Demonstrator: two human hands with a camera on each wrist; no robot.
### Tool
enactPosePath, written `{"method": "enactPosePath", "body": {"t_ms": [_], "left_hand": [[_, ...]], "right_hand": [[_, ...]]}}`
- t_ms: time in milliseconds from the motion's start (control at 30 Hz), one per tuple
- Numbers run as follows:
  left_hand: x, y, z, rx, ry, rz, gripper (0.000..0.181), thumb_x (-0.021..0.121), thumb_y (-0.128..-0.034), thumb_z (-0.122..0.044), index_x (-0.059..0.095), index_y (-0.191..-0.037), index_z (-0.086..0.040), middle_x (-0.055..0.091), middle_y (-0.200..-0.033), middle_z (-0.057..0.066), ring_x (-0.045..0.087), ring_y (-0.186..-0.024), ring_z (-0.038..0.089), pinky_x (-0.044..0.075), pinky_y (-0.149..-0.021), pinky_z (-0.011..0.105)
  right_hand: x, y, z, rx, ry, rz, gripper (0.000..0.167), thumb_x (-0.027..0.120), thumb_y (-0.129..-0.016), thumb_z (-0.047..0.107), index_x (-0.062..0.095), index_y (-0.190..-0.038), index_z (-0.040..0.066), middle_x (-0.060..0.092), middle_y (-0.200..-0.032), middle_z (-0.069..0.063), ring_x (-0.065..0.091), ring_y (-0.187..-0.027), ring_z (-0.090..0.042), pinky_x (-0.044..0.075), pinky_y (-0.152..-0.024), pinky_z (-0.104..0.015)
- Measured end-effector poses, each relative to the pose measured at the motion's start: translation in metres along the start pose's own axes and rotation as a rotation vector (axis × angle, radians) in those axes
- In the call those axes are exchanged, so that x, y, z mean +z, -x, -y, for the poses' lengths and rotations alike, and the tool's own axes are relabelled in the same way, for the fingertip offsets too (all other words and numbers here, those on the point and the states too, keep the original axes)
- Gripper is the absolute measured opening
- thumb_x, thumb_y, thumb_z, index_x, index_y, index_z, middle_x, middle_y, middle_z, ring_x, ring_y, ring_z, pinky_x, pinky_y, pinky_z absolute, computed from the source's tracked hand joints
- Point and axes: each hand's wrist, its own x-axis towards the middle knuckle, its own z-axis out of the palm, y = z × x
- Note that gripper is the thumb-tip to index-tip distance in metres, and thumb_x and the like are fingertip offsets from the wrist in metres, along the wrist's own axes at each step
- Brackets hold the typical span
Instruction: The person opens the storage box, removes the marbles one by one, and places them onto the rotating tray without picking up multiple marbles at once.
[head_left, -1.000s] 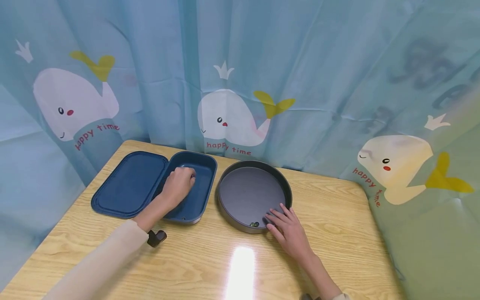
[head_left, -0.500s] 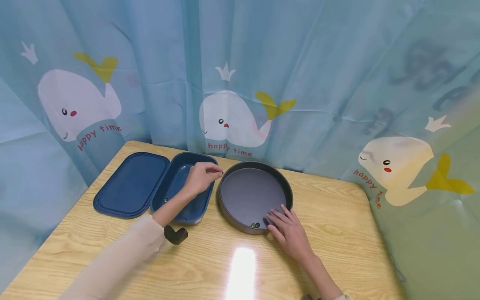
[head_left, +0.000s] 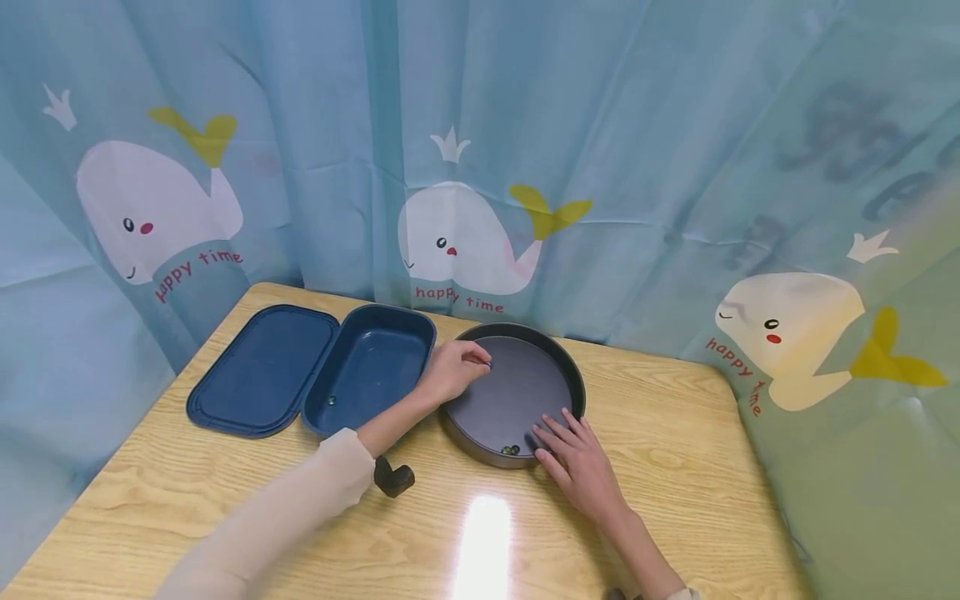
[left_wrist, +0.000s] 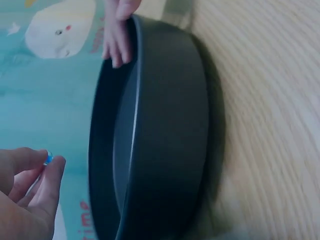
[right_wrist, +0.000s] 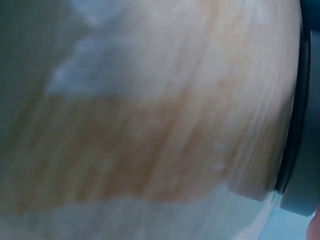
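Observation:
My left hand [head_left: 452, 372] is above the left part of a round dark grey pan [head_left: 525, 383]. Between its thumb and fingertips it pinches a small shiny blue marble [left_wrist: 48, 158], clearest in the left wrist view. The right hand [head_left: 581, 467] rests on the pan's near right rim with its fingers spread and reaching inside. Several dark green marbles [head_left: 510, 450] lie in the pan against its near wall. A blue rectangular box [head_left: 375, 367] stands left of the pan, with one marble [head_left: 332, 401] in its near left corner.
A flat blue lid [head_left: 262, 371] lies against the left side of the box. Everything stands on a wooden table [head_left: 652, 417]. Behind it hangs a blue curtain [head_left: 322, 167] with whale prints. In the right wrist view, the pan's outer wall [right_wrist: 300, 135] shows at the right edge.
My left hand has come up out of the blue box and moved right, over the pan, with a marble in its fingers. The right hand has stayed on the rim.

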Motion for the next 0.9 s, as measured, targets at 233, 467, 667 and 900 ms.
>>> {"method": "enactPosePath", "body": {"t_ms": [233, 467, 667, 900], "left_hand": [[0.023, -0.002, -0.003, 0.095, -0.085, 0.02, 0.008, 0.071, -0.091, -0.006, 0.075, -0.097, -0.002, 0.073, -0.087, 0.004, 0.071, -0.084, 0.019, 0.055, -0.076, 0.034], [0.044, -0.005, 0.005, 0.078, -0.129, 0.041, 0.004, 0.072, -0.0901, -0.006, 0.075, -0.092, -0.004, 0.07, -0.081, 0.0, 0.066, -0.078, 0.016, 0.051, -0.073, 0.031], [0.057, -0.008, 0.014, 0.093, -0.178, 0.067, 0.003, 0.072, -0.0893, -0.003, 0.075, -0.09, -0.003, 0.068, -0.077, -0.001, 0.062, -0.072, 0.012, 0.05, -0.07, 0.028], [0.062, -0.013, 0.021, 0.099, -0.182, 0.061, 0.004, 0.073, -0.0872, -0.001, 0.075, -0.088, -0.004, 0.069, -0.076, 0.001, 0.064, -0.072, 0.014, 0.051, -0.07, 0.028]], "right_hand": [[-0.001, -0.001, -0.001, 0.007, 0.006, 0.003, 0.037, 0.062, -0.099, 0.033, 0.069, -0.13, 0.014, 0.059, -0.139, -0.008, 0.042, -0.137, -0.039, 0.026, -0.111, -0.06], [-0.003, -0.001, 0.0, 0.007, -0.002, 0.001, 0.037, 0.067, -0.096, 0.029, 0.069, -0.129, 0.013, 0.059, -0.138, -0.009, 0.042, -0.137, -0.039, 0.026, -0.11, -0.062], [-0.004, -0.001, 0.001, 0.009, -0.007, 0.002, 0.036, 0.067, -0.097, 0.029, 0.07, -0.129, 0.014, 0.059, -0.138, -0.009, 0.041, -0.138, -0.039, 0.024, -0.112, -0.059], [0.0, 0.0, -0.001, 0.0, 0.004, -0.003, 0.035, 0.065, -0.098, 0.031, 0.07, -0.128, 0.014, 0.059, -0.138, -0.008, 0.042, -0.138, -0.038, 0.024, -0.112, -0.057]]}}
